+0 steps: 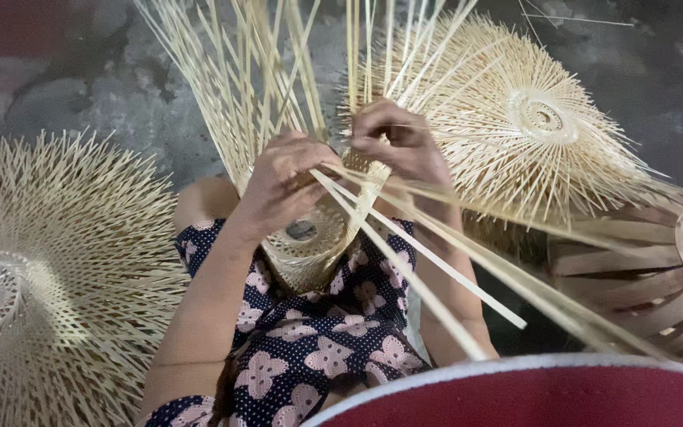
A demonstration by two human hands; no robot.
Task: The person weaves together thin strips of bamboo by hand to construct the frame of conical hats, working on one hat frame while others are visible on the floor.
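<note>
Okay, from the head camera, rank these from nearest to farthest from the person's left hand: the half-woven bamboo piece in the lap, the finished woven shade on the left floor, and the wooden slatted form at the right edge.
1. Half-woven bamboo piece: in the lap, touched by the left hand.
2. Finished woven shade: on the floor, far left.
3. Wooden slatted form: right edge, past the right hand.

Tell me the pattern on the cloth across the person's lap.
The cloth is dark navy with pale pink flower shapes and small white dots, seen in the head view.

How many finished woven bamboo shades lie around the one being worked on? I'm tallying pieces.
2: one finished shade on the floor at far left, one at upper right behind the right hand. The left hand holds the unfinished piece. Others may lie out of frame.
</note>
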